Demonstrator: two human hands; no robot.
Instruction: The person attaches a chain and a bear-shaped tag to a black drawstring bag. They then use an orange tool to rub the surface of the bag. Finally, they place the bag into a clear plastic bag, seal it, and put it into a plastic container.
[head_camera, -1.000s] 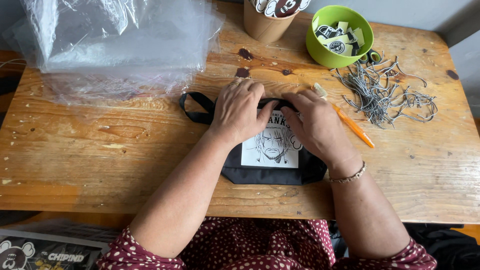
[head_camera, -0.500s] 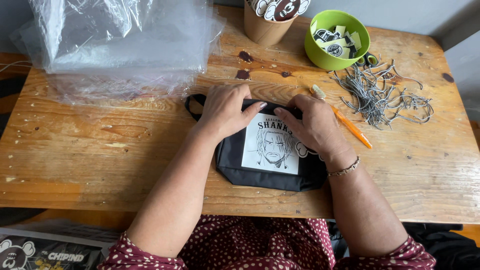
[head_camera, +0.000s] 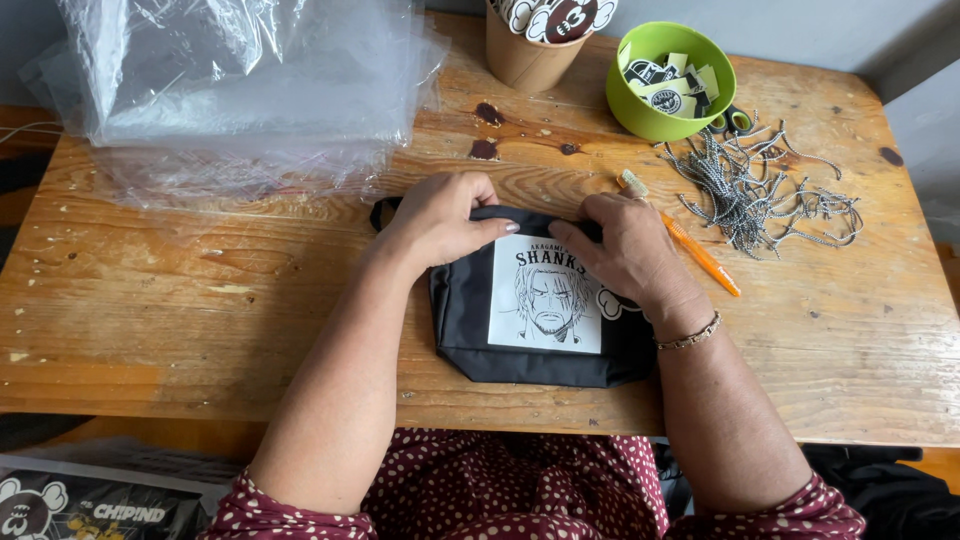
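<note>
**2 hands on the top edge of a black pouch**

Nearest the camera, 2 forearms in dark red, white-dotted sleeves reach over the front edge of the wooden table (head_camera: 150, 330). Between them lies a black fabric pouch (head_camera: 470, 330), flat on the wood, with a white printed panel (head_camera: 548, 297) bearing a line-drawn face on its upper side.

The left hand (head_camera: 440, 218) rests on the pouch's top left edge, fingers curled down and closed around the fabric, the thumb stretched toward the panel. A black strap loop (head_camera: 380, 210) pokes out just left of this hand. The right hand (head_camera: 625, 245) lies on the top right corner, fingers bent and pressing the fabric; whether it pinches it, I cannot tell. A chain bracelet (head_camera: 690, 335) circles that wrist.

Just right of the right hand lies an orange pen (head_camera: 702, 255), and beyond it a heap of black-and-white cords (head_camera: 750, 185). Farther out sit a green bowl (head_camera: 630, 105) of small printed tags and a brown paper cup (head_camera: 525, 60). Far left of the left hand lies a stack of clear plastic bags (head_camera: 240, 90).
</note>
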